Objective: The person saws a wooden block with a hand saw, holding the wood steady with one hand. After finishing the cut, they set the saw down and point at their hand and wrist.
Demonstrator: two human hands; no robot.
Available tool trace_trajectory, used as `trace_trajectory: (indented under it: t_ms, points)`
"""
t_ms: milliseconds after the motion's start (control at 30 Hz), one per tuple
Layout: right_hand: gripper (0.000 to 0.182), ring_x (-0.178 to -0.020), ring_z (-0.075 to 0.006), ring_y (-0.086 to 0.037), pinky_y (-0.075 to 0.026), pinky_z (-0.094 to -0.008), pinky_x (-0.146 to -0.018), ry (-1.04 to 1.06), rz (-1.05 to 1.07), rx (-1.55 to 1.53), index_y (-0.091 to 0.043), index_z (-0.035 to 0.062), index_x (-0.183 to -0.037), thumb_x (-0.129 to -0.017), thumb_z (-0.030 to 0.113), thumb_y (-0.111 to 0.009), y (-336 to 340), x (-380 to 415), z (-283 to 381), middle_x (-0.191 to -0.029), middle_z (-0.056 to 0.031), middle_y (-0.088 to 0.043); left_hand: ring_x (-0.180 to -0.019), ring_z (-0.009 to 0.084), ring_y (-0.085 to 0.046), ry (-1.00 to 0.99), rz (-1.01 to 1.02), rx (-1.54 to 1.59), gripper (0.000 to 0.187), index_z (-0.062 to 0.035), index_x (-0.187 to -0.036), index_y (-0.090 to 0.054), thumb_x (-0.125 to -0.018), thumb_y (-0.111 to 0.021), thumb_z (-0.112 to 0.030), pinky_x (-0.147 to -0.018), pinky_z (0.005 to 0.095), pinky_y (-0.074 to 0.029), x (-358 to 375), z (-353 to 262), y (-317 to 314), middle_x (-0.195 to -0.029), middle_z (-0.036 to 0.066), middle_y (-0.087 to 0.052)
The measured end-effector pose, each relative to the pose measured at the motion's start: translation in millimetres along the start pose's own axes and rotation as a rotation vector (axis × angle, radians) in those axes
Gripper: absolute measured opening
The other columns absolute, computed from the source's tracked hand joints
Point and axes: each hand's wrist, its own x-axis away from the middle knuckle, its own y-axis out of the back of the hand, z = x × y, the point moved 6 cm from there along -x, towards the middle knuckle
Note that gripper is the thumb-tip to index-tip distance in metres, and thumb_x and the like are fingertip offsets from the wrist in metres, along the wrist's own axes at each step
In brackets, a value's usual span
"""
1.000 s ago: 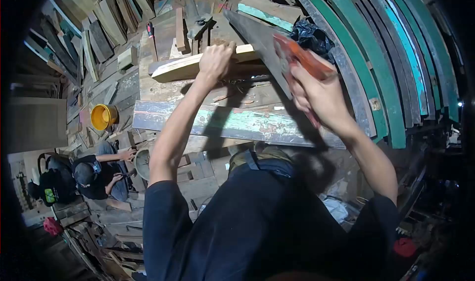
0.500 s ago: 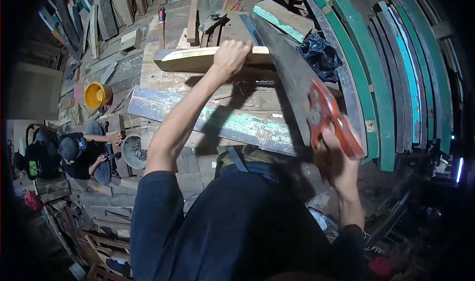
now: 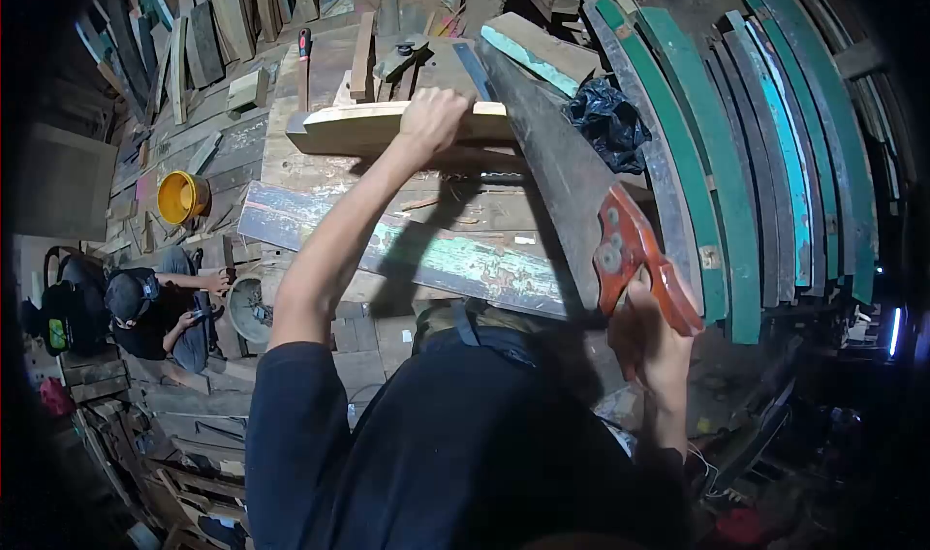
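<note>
gripping the red handle of a handsaw (image 3: 552, 153), the right hand (image 3: 657, 337) sits right of centre in the frame, its fingers wrapped round the grip. the left hand (image 3: 434, 119) is above the centre, clenched over the upper edge of a pale plank (image 3: 358, 132) that lies across the upper middle of the frame. the saw's grey blade slants from the handle up and left, past the plank's right end; whether its teeth touch the wood, i cannot tell.

below the plank, a long board (image 3: 475, 255) with worn green paint slants through the centre, along the lower side of the worktable (image 3: 302, 170). above the plank's left part stands out a screwdriver (image 3: 304, 56), then a narrow wooden stick (image 3: 363, 56) and a small dark tool (image 3: 399, 59). near the blade's tip, at the upper middle, is a turquoise-edged block (image 3: 538, 51), a crumpled black plastic bag (image 3: 610, 124) just below it. farther out, curved boards (image 3: 678, 134), several painted green, line the right side. a yellow bucket (image 3: 182, 198) is at the left; under it, a seated person (image 3: 145, 303) in a cap is beside a round basin (image 3: 250, 332).
</note>
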Motion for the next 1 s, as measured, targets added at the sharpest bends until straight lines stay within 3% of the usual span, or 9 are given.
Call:
trace_trajectory:
  t_ms: [100,167,233,333,467,567,700,867,1000]
  points:
    - [0.023,-0.047,-0.0034,-0.044,-0.032,-0.0216,-0.042,0.036,0.094,-0.006,-0.058,0.0017,-0.121,-0.101,0.013,-0.061,-12,-21,-3,-0.068,0.0028,-0.051,-0.082,0.0336,-0.074,0.054,0.067,-0.009,0.038,-0.0099,-0.118,-0.062,-0.081,-0.065,-0.002,-0.068,0.0441,-0.058,5,-10,1,-0.084,0.014,-0.072]
    - [0.017,-0.048,-0.0025,-0.039,-0.03,-0.0221,-0.042,0.053,0.191,-0.249,-0.058,0.0046,-0.119,-0.102,0.01,-0.059,-32,-60,-18,-0.068,0.0041,-0.049,-0.075,0.0269,-0.075,-0.005,-0.065,-0.074,0.036,-0.0084,-0.123,-0.062,-0.087,-0.065,-0.011,-0.063,0.0391,-0.058,18,-21,4,-0.08,0.008,-0.074]
    - [0.004,-0.042,-0.0032,-0.031,-0.029,-0.0224,-0.04,0.098,0.15,-0.229,-0.055,0.0063,-0.107,-0.104,0.007,-0.057,-59,-96,-14,-0.059,0.0067,-0.039,-0.076,0.0266,-0.076,0.027,-0.06,-0.112,0.036,-0.0079,-0.122,-0.06,-0.087,-0.065,-0.01,-0.063,0.0387,-0.058,24,-29,2,-0.08,0.009,-0.074]
    - [0.014,-0.049,-0.0024,-0.039,-0.031,-0.022,-0.042,0.068,0.117,-0.283,-0.056,0.0046,-0.117,-0.103,0.007,-0.058,-76,-139,-23,-0.068,0.0036,-0.047,-0.076,0.0275,-0.075,0.009,-0.059,-0.077,0.034,-0.0072,-0.118,-0.059,-0.085,-0.065,-0.009,-0.064,0.0406,-0.058,24,-28,9,-0.081,0.01,-0.073]
    - [0.018,-0.051,-0.0038,-0.043,-0.034,-0.022,-0.045,0.095,0.201,-0.253,-0.057,0.0042,-0.121,-0.102,0.007,-0.057,-59,-74,-22,-0.072,0.0022,-0.05,-0.078,0.0273,-0.075,0.066,-0.037,-0.055,0.028,-0.008,-0.112,-0.059,-0.085,-0.066,-0.009,-0.064,0.0412,-0.057,19,-20,12,-0.08,0.011,-0.072]
    - [0.03,-0.059,-0.0059,-0.054,-0.043,-0.0236,-0.051,-0.009,0.019,-0.049,-0.059,0.003,-0.121,-0.099,0.023,-0.067,-11,-2,-25,-0.083,-0.0033,-0.062,-0.078,0.0269,-0.075,0.051,-0.108,-0.002,0.021,-0.0092,-0.107,-0.06,-0.087,-0.065,-0.01,-0.063,0.0422,-0.057,17,-20,2,-0.081,0.01,-0.071]
    - [0.029,-0.058,-0.0064,-0.055,-0.044,-0.0232,-0.051,-0.052,-0.006,-0.113,-0.06,0.0029,-0.116,-0.097,0.024,-0.07,0,8,-15,-0.083,-0.0031,-0.063,-0.083,0.0267,-0.074,-0.001,-0.1,-0.103,0.019,-0.0078,-0.104,-0.059,-0.087,-0.065,-0.012,-0.063,0.043,-0.059,28,-41,6,-0.088,0.009,-0.069]
    - [0.007,-0.043,-0.0051,-0.037,-0.03,-0.0245,-0.041,0.05,0.094,-0.294,-0.057,0.0071,-0.104,-0.102,0.011,-0.063,-50,-98,-40,-0.059,0.0053,-0.042,-0.087,0.0271,-0.074,-0.047,-0.199,-0.124,0.022,-0.0067,-0.103,-0.058,-0.084,-0.067,-0.008,-0.063,0.0405,-0.06,32,-50,9,-0.09,0.009,-0.069]
    - [0.012,-0.044,-0.0039,-0.034,-0.03,-0.0238,-0.042,-0.055,0.075,-0.287,-0.056,0.0077,-0.095,-0.103,0.013,-0.063,-63,-107,-18,-0.059,0.0064,-0.039,-0.078,0.0312,-0.074,0.067,-0.144,0.065,0.026,-0.0058,-0.105,-0.057,-0.081,-0.067,-0.005,-0.062,0.0424,-0.058,26,-37,15,-0.086,0.013,-0.07]
